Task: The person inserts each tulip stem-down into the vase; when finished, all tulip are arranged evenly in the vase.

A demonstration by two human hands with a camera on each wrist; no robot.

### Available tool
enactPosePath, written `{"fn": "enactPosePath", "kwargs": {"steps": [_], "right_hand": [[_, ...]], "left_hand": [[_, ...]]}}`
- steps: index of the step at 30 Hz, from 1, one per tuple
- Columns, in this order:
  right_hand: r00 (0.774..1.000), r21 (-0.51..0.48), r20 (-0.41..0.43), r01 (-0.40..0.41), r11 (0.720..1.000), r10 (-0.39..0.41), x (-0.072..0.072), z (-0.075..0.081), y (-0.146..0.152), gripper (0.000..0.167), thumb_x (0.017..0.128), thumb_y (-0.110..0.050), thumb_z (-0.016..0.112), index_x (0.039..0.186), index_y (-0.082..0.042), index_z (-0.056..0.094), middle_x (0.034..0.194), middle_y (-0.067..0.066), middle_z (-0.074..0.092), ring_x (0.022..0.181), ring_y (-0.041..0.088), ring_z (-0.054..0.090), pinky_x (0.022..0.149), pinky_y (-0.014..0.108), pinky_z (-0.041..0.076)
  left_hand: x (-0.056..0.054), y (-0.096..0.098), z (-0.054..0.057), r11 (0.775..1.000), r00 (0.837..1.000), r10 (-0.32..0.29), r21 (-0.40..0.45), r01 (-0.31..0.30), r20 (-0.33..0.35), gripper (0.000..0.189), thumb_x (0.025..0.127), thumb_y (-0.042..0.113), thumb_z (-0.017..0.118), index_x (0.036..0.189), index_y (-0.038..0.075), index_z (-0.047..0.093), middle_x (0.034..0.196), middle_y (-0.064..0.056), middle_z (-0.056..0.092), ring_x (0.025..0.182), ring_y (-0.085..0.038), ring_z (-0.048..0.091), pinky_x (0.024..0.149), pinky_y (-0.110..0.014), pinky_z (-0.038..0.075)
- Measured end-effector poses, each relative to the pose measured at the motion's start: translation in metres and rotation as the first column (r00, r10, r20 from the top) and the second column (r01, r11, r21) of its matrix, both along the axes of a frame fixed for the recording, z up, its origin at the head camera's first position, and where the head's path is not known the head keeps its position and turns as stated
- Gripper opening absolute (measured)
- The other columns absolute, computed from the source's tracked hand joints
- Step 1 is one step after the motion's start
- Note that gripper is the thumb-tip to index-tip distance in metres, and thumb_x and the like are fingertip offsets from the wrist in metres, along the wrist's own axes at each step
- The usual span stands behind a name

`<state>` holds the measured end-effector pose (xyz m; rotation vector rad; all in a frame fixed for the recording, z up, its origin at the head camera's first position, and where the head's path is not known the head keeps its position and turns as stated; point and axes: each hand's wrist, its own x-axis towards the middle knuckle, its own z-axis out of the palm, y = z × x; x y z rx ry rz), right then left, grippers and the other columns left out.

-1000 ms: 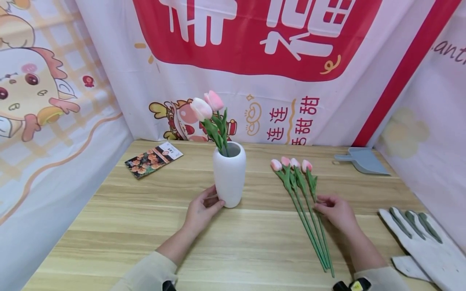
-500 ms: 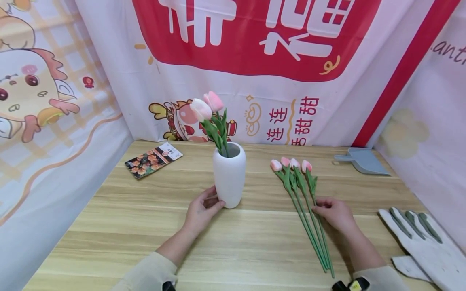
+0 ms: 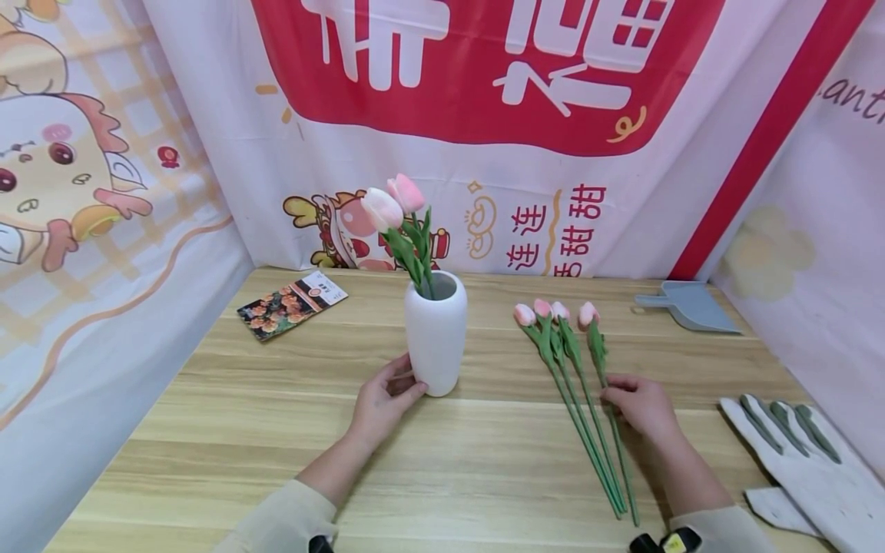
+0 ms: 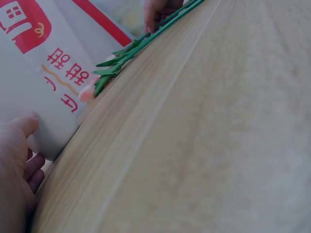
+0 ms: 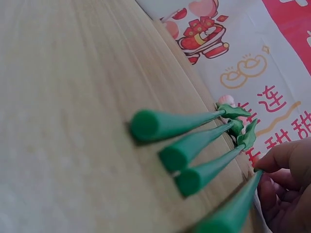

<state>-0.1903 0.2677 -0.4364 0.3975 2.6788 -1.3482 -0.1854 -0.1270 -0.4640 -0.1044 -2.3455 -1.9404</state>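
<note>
A white vase (image 3: 437,338) stands upright on the table with two pink-and-white artificial tulips (image 3: 384,209) in it. My left hand (image 3: 382,403) grips the vase low down, thumb in front and fingers around its left side. To the right, my right hand (image 3: 639,401) pinches the stem of a single tulip (image 3: 598,349) between thumb and fingers. Three more tulips (image 3: 556,357) lie side by side just left of it, blooms toward the back. In the right wrist view the pinched stem (image 5: 231,208) sits apart from the other three stem ends (image 5: 189,180).
A seed packet (image 3: 290,306) with an orange flower picture lies at the back left. At the back right is a grey-blue dustpan (image 3: 694,307). White gloves (image 3: 802,453) with green stripes lie at the right edge. Printed cloth (image 3: 387,138) hangs behind the wooden table (image 3: 228,438).
The rightmost tulip has shifted slightly right, away from the other three, in my right hand's pinch. My left hand and the vase have stayed put.
</note>
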Motion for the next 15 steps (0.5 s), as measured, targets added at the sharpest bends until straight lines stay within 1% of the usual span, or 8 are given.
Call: {"fn": "enactPosePath", "kwargs": {"steps": [3,7,11,15], "right_hand": [[0.999,-0.044,-0.012,0.029,0.999,-0.029,-0.001,0.001,0.000,0.047,0.091,-0.020,0.063,0.130,0.005,0.057,0.090,0.006,0.069,0.067,0.009,0.058,0.057,0.023,0.052],[0.999,-0.132,-0.018,0.041,0.990,-0.044,-0.001,0.008,0.001,0.048,0.094,-0.020,0.062,0.134,0.005,0.054,0.077,-0.008,0.063,0.064,0.005,0.055,0.057,0.021,0.050],[0.999,-0.228,0.000,0.051,0.972,-0.053,-0.002,0.017,0.001,0.054,0.097,-0.024,0.061,0.141,0.004,0.047,0.074,-0.015,0.059,0.068,0.002,0.055,0.061,0.020,0.052],[0.997,-0.308,0.012,0.076,0.948,-0.076,-0.006,0.027,-0.003,0.059,0.097,-0.027,0.062,0.144,0.002,0.043,0.078,-0.019,0.060,0.073,-0.001,0.058,0.069,0.018,0.056]], "left_hand": [[0.000,0.000,0.000,1.000,1.000,0.002,-0.004,-0.002,0.000,0.054,0.085,0.007,0.075,0.135,0.004,0.056,0.131,-0.017,0.063,0.112,-0.033,0.066,0.091,-0.029,0.058],[0.000,0.000,0.000,1.000,1.000,0.003,-0.007,-0.003,0.003,0.054,0.084,0.006,0.076,0.135,0.005,0.056,0.130,-0.017,0.063,0.112,-0.033,0.066,0.092,-0.030,0.058],[0.000,0.000,0.000,1.000,1.000,0.001,-0.007,-0.001,-0.002,0.054,0.084,0.007,0.076,0.135,0.004,0.056,0.130,-0.017,0.063,0.112,-0.033,0.066,0.091,-0.029,0.058],[0.000,0.001,0.000,1.000,1.000,0.000,-0.007,0.000,-0.008,0.053,0.085,0.008,0.075,0.134,0.004,0.056,0.130,-0.018,0.063,0.112,-0.032,0.066,0.091,-0.029,0.058]]}}
